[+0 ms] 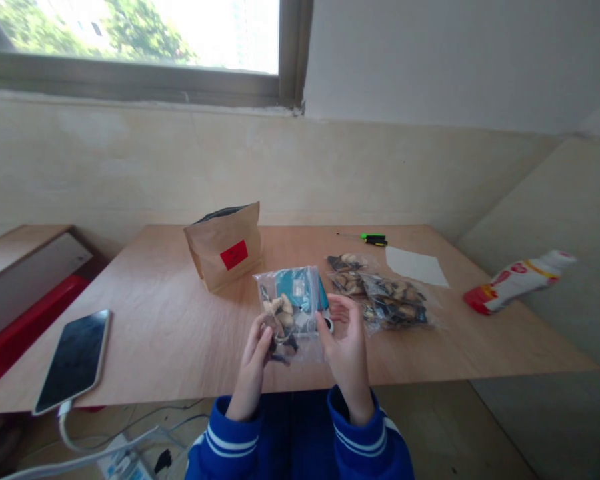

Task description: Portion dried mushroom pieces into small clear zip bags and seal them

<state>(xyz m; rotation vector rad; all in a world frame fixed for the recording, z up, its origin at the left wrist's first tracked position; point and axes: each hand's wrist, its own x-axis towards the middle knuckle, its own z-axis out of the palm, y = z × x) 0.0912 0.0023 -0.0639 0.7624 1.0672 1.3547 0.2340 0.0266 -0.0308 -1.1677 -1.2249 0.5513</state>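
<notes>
Above a smooth plywood table [180, 320], left hand [254, 365] and right hand [349, 350] clamp fingers on a crinkly clear pouch [294, 300].

clear bag [293, 310]: lower corners covered by fingers of the left hand [256, 353] and right hand [345, 340]; contents too blurred to name. red label [233, 255] on brown paper bag [220, 233]: print too small to read. red and white packet [517, 280]: smeared, lettering illegible. white cable [64, 427]: cut off by the lower edge.

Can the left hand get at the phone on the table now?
Likely yes, once freed: left hand grips the clear bag, but bare table lies between it and the phone.
</notes>
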